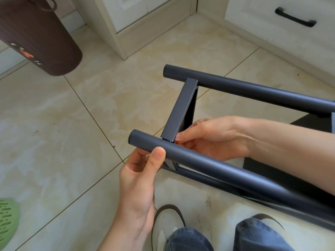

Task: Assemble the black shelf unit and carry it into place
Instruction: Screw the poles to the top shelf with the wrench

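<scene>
Shelf unit [235, 87] lies sideways on the floor, frame centre-right; left hand [139, 171] grips the near tube [208, 163] steady; right hand [215, 136] pinches at the crossbar [179, 109] joint, seemingly seating it.

a brown ribbed bin [36, 35] stands on the tiled floor [81, 115] near white cabinets [148, 20].

I see the black shelf frame [235, 171] on its side above the tiles, its flat crossbar [181, 109] joining two round tubes.
</scene>
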### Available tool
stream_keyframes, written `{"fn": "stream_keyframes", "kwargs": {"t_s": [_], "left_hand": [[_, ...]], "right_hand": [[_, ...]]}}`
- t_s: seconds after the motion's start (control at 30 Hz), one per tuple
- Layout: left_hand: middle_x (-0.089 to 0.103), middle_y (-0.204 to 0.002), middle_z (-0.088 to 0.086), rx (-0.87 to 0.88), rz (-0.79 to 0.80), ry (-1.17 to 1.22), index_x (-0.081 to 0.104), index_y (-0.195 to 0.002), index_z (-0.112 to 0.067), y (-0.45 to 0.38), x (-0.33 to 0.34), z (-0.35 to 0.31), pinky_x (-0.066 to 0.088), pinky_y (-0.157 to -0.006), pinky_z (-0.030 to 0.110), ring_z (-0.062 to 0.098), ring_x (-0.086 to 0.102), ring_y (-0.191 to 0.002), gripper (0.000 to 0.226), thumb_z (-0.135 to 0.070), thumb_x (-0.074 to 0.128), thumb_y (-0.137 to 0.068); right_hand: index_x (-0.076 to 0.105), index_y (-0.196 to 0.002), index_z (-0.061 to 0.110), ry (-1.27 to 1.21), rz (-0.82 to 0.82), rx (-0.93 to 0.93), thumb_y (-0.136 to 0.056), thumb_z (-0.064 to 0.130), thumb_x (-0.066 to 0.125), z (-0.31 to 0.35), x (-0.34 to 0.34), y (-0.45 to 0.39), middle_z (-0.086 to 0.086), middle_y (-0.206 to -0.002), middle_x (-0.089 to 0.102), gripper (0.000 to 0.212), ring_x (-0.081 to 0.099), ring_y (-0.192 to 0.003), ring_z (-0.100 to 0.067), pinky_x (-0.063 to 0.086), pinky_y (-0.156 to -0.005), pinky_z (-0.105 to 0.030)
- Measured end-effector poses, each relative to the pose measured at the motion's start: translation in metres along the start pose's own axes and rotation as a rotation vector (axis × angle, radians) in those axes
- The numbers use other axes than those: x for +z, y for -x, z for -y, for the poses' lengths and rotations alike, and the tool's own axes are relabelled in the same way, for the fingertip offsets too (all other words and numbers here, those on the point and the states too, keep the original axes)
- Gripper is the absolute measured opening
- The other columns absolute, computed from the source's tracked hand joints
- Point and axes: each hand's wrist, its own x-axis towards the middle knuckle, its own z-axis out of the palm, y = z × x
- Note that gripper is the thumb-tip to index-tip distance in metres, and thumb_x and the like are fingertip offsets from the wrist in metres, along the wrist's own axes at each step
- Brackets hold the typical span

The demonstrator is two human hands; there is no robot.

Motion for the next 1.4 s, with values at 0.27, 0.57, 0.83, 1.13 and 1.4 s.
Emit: {"fn": "stream_keyframes", "kwargs": {"t_s": [0.27,0.57,0.83,1.13,1.4], "left_hand": [[0.077,-0.090,-0.004,-0.002,0.007,0.003,0.080,-0.083,-0.032,-0.001,0.000,0.000,0.048,-0.085,0.029,0.009,0.070,-0.088,0.028,-0.048,0.075,-0.060],[0.076,-0.088,-0.008,0.010,0.031,-0.022,0.080,-0.084,-0.035,-0.001,0.000,0.001,0.046,-0.084,0.029,0.005,0.069,-0.085,0.027,-0.049,0.074,-0.062],[0.072,-0.091,-0.003,-0.012,0.030,-0.039,0.078,-0.088,-0.034,-0.002,-0.004,0.004,0.050,-0.079,0.029,0.012,0.061,-0.077,0.041,-0.060,0.083,-0.057],[0.070,-0.125,0.008,-0.193,0.197,-0.062,0.057,-0.133,-0.019,-0.005,0.001,0.007,0.059,-0.085,0.034,0.031,0.071,-0.109,0.107,-0.083,0.078,-0.050],[0.070,-0.125,0.011,-0.272,0.220,-0.025,0.057,-0.131,-0.015,-0.009,0.009,0.017,0.054,-0.099,0.048,0.030,0.067,-0.117,0.132,-0.092,0.073,-0.024]], "right_hand": [[0.062,-0.095,0.010,-0.026,-0.003,-0.027,-0.094,0.020,0.058,0.003,-0.003,0.001,-0.006,-0.084,0.059,0.011,0.058,-0.075,-0.017,0.051,-0.078,-0.033],[0.064,-0.093,0.010,0.011,-0.007,-0.036,-0.093,0.023,0.059,0.001,-0.003,0.003,-0.007,-0.088,0.061,0.013,0.062,-0.075,-0.016,0.056,-0.067,-0.029],[0.070,-0.079,0.011,0.041,-0.025,-0.042,-0.096,0.026,0.058,-0.001,-0.002,-0.001,-0.009,-0.094,0.063,0.025,0.063,-0.076,-0.018,0.056,-0.071,-0.030],[0.066,-0.092,0.006,0.015,-0.032,-0.040,-0.097,0.024,0.058,0.000,0.001,0.001,-0.013,-0.105,0.058,0.020,0.062,-0.094,-0.026,0.057,-0.087,-0.041],[0.062,-0.092,0.005,0.222,-0.072,-0.205,-0.100,0.012,0.050,-0.001,0.005,-0.002,-0.017,-0.091,0.060,0.016,0.061,-0.084,-0.026,0.058,-0.084,-0.044]]}}
